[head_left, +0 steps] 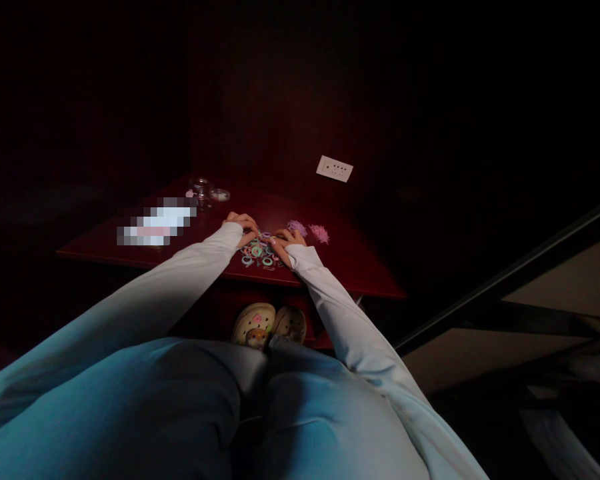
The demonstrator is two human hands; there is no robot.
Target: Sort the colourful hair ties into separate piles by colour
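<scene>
In the head view, a blocky blur covers a bright patch (157, 223) by the table's (360, 267) left edge, so any writing there is unreadable. The room is very dark, and the table's right side fades into shadow. Small colorful rings (257, 252) lie in a loose heap near the middle of the front edge; the fingers hide part of it. The left hand (241, 221) is curled at the heap's far left side, and the right hand (286, 241) bends in over its right side. The fingertips are near each other, but I cannot tell whether either hand pinches a ring. Just beyond the right hand sit a purple pile (296, 227) and a pink pile (320, 233), their pieces too fine to make out. Toward the back left corner stands a clear jar (201, 190), its contents unclear, beside a shallow clear dish (221, 195) with something pale in it. Shoes (250, 320) show below the front edge, partly covered by the knees.
</scene>
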